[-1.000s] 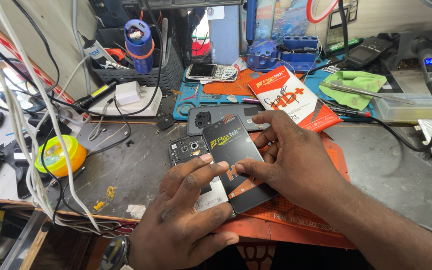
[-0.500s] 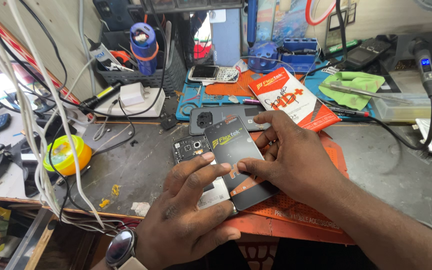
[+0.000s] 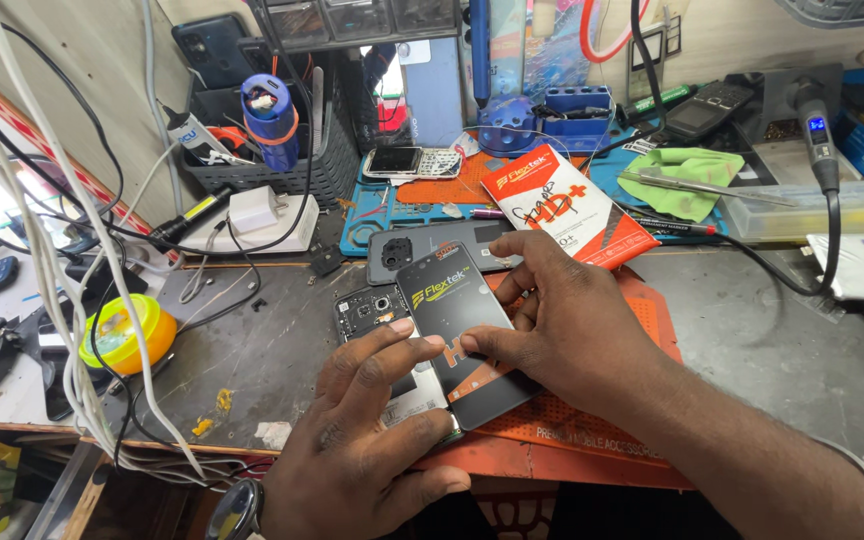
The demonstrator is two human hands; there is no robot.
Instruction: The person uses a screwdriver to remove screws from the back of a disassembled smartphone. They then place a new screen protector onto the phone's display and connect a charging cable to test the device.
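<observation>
Black basket (image 3: 322,170) holds blue bottle (image 3: 270,122) – perhaps tools too

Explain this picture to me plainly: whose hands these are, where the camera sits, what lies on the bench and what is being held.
The camera sits on a person's head and looks down at their own two bare hands. The left hand rests on an opened phone lying on the workbench, its inner parts showing. The right hand holds a flat black panel over that phone. Behind them lie a grey phone back cover, a red and white packet, a green cloth, a yellow tape roll and a black basket of tools.
</observation>
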